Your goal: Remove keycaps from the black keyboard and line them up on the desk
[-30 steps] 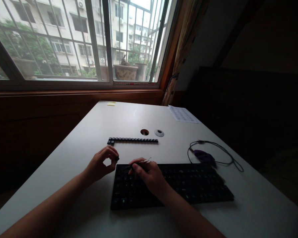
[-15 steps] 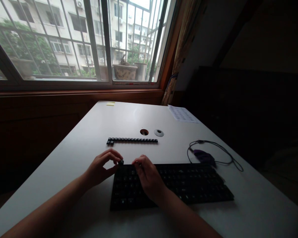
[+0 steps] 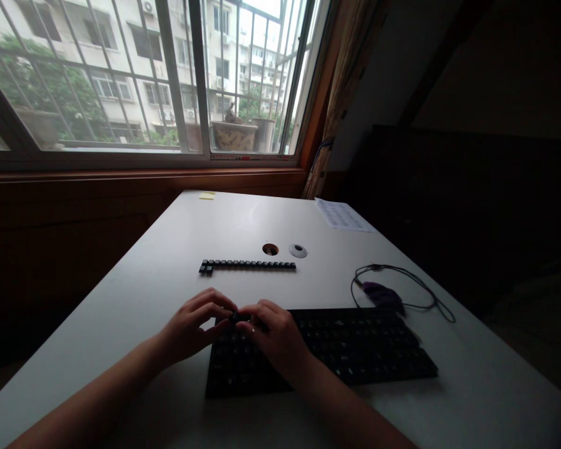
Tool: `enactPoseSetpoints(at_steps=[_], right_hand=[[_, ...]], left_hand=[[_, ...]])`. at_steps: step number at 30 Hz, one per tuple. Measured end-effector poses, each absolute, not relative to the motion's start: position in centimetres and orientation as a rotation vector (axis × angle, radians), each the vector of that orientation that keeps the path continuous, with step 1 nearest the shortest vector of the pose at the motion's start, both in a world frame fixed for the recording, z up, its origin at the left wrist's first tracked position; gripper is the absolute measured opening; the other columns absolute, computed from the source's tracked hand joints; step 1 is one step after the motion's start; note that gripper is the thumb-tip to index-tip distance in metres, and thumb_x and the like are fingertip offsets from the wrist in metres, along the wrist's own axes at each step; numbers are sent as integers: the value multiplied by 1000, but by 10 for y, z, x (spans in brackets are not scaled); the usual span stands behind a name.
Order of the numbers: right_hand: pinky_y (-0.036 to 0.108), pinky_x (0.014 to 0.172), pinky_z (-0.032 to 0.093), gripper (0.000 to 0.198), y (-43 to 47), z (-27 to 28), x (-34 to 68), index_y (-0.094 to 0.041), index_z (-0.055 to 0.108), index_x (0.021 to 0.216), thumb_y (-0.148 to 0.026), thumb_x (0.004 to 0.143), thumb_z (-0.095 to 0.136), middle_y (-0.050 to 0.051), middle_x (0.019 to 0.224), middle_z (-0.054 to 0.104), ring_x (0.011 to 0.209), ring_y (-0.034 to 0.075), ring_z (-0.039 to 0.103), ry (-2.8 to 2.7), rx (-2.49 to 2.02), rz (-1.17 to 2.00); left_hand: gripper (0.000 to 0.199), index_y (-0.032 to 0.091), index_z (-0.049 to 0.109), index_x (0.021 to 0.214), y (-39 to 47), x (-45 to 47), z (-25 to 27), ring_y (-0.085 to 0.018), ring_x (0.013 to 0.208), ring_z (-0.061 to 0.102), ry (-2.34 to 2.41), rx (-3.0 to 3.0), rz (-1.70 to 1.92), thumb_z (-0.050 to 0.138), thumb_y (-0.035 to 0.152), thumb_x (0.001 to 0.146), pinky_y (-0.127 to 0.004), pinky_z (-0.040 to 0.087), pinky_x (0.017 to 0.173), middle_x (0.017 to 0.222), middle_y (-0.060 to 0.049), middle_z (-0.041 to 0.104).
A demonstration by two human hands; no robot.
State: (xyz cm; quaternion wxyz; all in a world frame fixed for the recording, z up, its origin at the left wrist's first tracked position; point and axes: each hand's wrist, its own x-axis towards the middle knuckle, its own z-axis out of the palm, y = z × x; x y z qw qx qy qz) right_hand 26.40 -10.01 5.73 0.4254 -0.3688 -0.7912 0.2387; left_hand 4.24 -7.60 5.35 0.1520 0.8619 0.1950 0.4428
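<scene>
A dark keyboard (image 3: 346, 343) lies across the white desk, some of its keys hidden beneath my right hand. At its far left corner, my left hand (image 3: 199, 321) pinches a small black keycap (image 3: 234, 317) between thumb and fingertips. My right hand (image 3: 273, 327) hovers over the keyboard's upper left part, fingers curled and their tips up against the same keycap. What else those fingers hold, if anything, is hidden. Beyond the hands, a row of black keycaps (image 3: 250, 265) stands lined up, with two more just below its left end.
Right of the keyboard's back edge lie a looped cable (image 3: 411, 274) and a purple cloth-like item (image 3: 382, 296). Farther back are a desk hole (image 3: 270, 249), its round cover (image 3: 298, 251), a printed sheet (image 3: 343, 215) and a yellow note (image 3: 207, 196). A barred window (image 3: 144, 81) faces the desk.
My left hand has moved slightly right with the keycap. My right hand's fingertips have shifted left and down to meet it, closing the gap between the hands.
</scene>
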Motion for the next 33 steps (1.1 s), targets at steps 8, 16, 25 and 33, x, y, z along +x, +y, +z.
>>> enactPoseSetpoints(at_steps=[8, 16, 25, 33], right_hand=[[26, 69, 47, 17, -100, 54, 264, -22, 68, 102, -21, 85, 69, 0, 78, 61, 72, 14, 58, -1978, -933, 578], [27, 67, 46, 19, -100, 52, 264, -22, 67, 103, -20, 84, 68, -1, 77, 59, 71, 14, 57, -1976, -970, 530], [28, 70, 48, 19, -101, 53, 262, -21, 66, 103, -18, 84, 67, 1, 81, 62, 74, 15, 58, -2012, -958, 468], [27, 70, 49, 20, -101, 53, 263, -21, 67, 103, -18, 84, 68, 1, 82, 63, 74, 15, 59, -2013, -965, 456]], left_hand=[[28, 19, 59, 105, -74, 42, 51, -19, 92, 63, 548, 2557, 1223, 68, 4, 83, -33, 55, 76, 101, -9, 67], [33, 18, 60, 110, -77, 43, 53, -19, 96, 65, 570, 2494, 1186, 68, 3, 82, -32, 56, 80, 105, -10, 66], [29, 18, 58, 106, -78, 43, 53, -18, 91, 64, 598, 2442, 1166, 66, 4, 83, -30, 56, 76, 101, -9, 64], [26, 17, 59, 107, -77, 44, 53, -15, 84, 64, 615, 2390, 1166, 65, 5, 85, -27, 56, 72, 100, -9, 63]])
